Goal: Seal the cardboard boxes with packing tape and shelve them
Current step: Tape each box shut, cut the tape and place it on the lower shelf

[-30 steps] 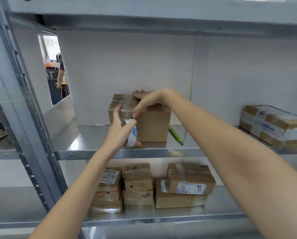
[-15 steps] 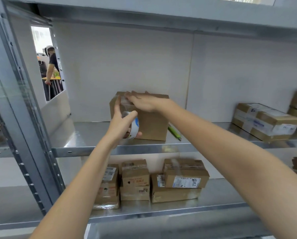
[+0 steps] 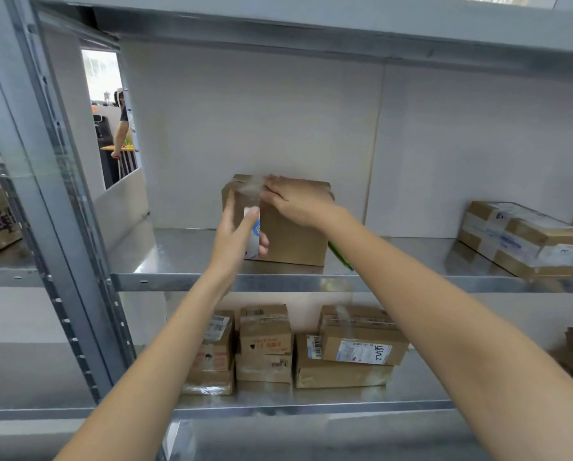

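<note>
A brown cardboard box [image 3: 291, 241] stands on the middle metal shelf [image 3: 178, 247]. Clear tape [image 3: 250, 191] runs over its top left edge and down the front. My left hand [image 3: 236, 236] grips a roll of packing tape [image 3: 254, 236] against the box's front left face. My right hand [image 3: 295, 201] lies flat on the box top, fingers pressing the tape near the top edge.
A green pen-like tool [image 3: 340, 256] lies right of the box. Taped boxes [image 3: 521, 239] sit at the shelf's far right. Several labelled boxes [image 3: 291, 347] fill the shelf below. A steel upright [image 3: 62, 227] stands at left; a person [image 3: 122, 128] stands far behind.
My right hand slid from the top's front edge to lie flat across the box top. My left hand with the roll stays against the box's front left face.
</note>
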Tool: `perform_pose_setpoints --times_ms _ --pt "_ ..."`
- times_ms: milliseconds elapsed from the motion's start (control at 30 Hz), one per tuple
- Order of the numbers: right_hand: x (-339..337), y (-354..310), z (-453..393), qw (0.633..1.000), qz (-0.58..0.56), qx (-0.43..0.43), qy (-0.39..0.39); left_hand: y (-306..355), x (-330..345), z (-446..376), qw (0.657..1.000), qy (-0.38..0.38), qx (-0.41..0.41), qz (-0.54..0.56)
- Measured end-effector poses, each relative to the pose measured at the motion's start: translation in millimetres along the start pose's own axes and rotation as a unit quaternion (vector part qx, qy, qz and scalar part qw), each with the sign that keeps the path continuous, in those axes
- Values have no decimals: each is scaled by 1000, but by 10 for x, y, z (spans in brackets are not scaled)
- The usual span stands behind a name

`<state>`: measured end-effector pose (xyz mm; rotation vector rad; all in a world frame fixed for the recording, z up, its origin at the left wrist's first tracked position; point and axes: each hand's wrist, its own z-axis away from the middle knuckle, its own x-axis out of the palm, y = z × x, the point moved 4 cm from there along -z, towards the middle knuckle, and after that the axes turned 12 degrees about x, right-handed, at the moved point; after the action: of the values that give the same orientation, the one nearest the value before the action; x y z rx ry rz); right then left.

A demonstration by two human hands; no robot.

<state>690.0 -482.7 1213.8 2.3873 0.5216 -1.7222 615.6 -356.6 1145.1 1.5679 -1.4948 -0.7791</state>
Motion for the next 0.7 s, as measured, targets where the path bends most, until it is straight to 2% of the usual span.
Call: perform_pose_setpoints --times_ms 67,233,300,400,567,700 --pt "-9 3 -9 1000 -24 -6 -2 -59 -32 145 999 27 29 -13" --pt "-55 -6 10 999 -46 -21 -14 -186 -98 337 994 -12 38 -104" --pt "-69 35 -28 998 -25 -14 -62 -193 -93 352 994 -23 32 -98" --pt "-98 287 -92 984 10 68 -167 -196 -90 365 996 -34 27 -80" --pt "-97 487 -175 986 -28 78 -145 -230 -167 473 992 -4 67 -104" --pt "-246 469 -192 971 -70 77 -215 -88 -246 546 982 12 142 -126"
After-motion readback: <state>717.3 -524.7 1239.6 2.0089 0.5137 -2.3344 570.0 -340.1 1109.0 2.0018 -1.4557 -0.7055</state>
